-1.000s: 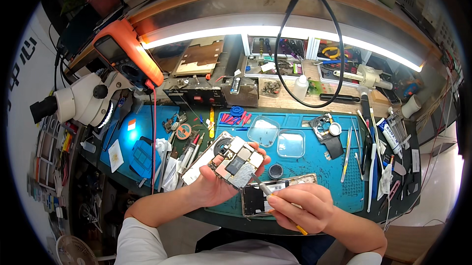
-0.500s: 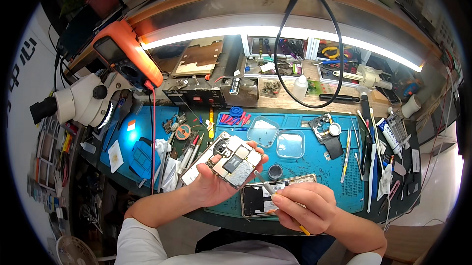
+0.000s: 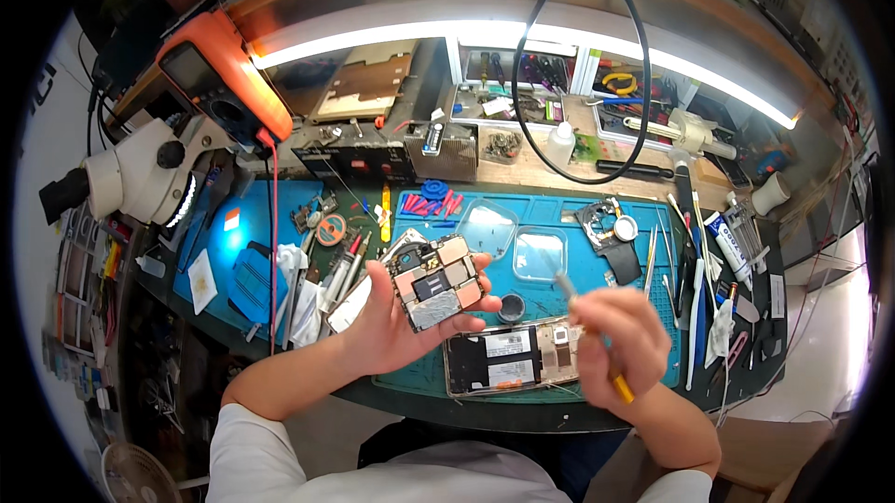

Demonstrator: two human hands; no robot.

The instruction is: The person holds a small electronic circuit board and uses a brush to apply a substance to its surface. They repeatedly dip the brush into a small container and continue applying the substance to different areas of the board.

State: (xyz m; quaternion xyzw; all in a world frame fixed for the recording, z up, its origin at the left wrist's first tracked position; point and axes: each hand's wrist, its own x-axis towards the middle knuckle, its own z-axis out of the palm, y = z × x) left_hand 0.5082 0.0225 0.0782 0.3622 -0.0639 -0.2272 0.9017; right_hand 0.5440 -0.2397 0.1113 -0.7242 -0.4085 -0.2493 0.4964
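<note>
My left hand (image 3: 383, 326) is closed round the edges of a phone circuit board (image 3: 436, 283), which carries copper-coloured shields and a patch of grey paste-like coating. In my right hand (image 3: 623, 346) is a slim yellow-handled tool (image 3: 621, 389) with a grey metal front, smeared by motion; its exact kind does not show. The tool stands apart from the board, to its right. Below the hands lies an opened phone housing (image 3: 466, 363) with a black battery, partly covered by my right hand. Just above the housing sits a small jar (image 3: 511, 308) of dark grey material.
Two clear plastic boxes (image 3: 540, 256) lie on the blue mat (image 3: 587, 298) behind the jar. Tweezers (image 3: 653, 261), brushes and a white tube (image 3: 730, 247) crowd the right side. At left stand a microscope (image 3: 140, 177) and an orange multimeter (image 3: 224, 83). A black cable loop hangs overhead.
My right hand has moved right and up with the tool, away from the board. The board is turned and tilted a little differently in my left hand. The whole view has shifted slightly.
</note>
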